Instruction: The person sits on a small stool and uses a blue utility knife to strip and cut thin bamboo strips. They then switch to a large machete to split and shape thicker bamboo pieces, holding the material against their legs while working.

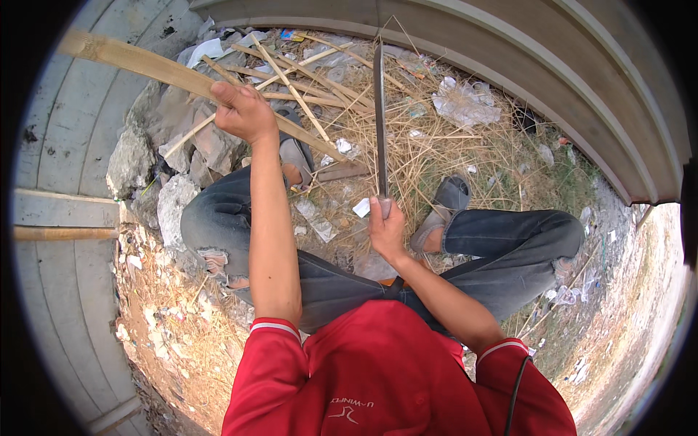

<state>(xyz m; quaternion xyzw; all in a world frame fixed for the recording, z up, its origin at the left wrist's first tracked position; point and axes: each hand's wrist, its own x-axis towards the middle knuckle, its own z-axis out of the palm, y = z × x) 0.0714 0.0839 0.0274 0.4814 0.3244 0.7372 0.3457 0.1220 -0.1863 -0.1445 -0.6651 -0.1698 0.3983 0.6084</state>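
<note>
My left hand [246, 115] is closed around a long, flat bamboo strip [149, 64]. The strip slants from the upper left down to the ground between my feet, its lower end near a small wooden block [343, 172]. In my right hand [387, 231] is the handle of a machete [380, 116], its long dark blade pointing straight away from me. The blade is apart from the strip, to its right. Whether the strip's lower tip rests on the block, I cannot tell.
Several split bamboo pieces [291, 83] lie crossed ahead, among dry straw [429, 123] and plastic litter [465, 102]. Grey rocks [132, 161] are piled at left. A corrugated metal wall [509, 47] curves around the far side; grey panels [62, 291] stand at left. My sandalled feet [440, 211] flank the work spot.
</note>
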